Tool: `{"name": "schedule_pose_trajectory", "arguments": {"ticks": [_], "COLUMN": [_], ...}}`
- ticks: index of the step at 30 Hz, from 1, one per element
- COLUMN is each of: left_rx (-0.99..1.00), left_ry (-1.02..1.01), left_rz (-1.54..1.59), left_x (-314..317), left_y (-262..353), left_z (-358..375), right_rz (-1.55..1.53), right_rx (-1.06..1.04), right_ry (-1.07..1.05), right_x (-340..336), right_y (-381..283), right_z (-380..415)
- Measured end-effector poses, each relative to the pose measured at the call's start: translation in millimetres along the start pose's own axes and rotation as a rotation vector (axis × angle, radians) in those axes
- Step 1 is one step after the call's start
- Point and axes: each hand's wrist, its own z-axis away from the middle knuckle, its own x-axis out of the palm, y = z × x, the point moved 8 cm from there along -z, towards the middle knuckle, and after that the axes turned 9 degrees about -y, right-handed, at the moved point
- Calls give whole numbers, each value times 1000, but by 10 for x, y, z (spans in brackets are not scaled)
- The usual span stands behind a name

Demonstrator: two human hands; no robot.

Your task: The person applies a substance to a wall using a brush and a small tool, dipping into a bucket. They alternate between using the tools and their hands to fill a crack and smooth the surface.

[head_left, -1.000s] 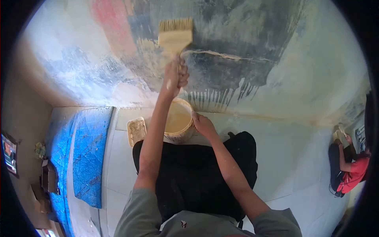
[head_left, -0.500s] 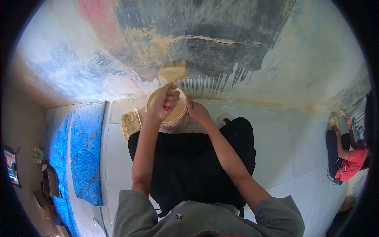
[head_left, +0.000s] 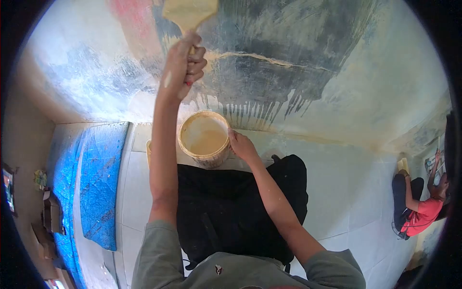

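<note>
A wide, pale brush [head_left: 190,13] is raised against the wall [head_left: 269,43], and my left hand [head_left: 185,65] is closed around its handle. The wall has a dark, streaked patch with drips at its lower edge and a jagged pale crack across it. Below, a round bucket [head_left: 204,156] with cream-coloured liquid inside stands on the floor in front of my lap. My right hand [head_left: 240,144] grips the bucket's right rim, thumb at the edge.
Blue sheeting [head_left: 101,183] lies on the floor at the left, with boxes [head_left: 51,212] beyond it. A tray [head_left: 148,148] is mostly hidden behind my left forearm. Another person [head_left: 421,212] in a red top sits at the far right.
My left hand and the brush have moved up the wall from just above the bucket, uncovering its opening. My right hand still holds the rim. My left forearm now covers most of the tray.
</note>
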Motion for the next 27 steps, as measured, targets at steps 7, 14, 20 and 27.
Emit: {"name": "schedule_pose_trajectory", "arguments": {"ticks": [7, 14, 20, 27], "left_rx": [-270, -580, -722, -292], "left_ry": [101, 169, 107, 27], "left_rz": [68, 294, 529, -52], "left_x": [-302, -260, 157, 751], "left_y": [-1265, -2238, -2299, -948], "left_z": [337, 1199, 1189, 363], "right_rz": [-8, 12, 316, 410], "right_rx": [20, -29, -624, -239], "right_ry": [-24, -30, 216, 134], "right_x": [-14, -34, 467, 81], "right_y": [-16, -74, 448, -31], "right_z": [18, 95, -452, -37]}}
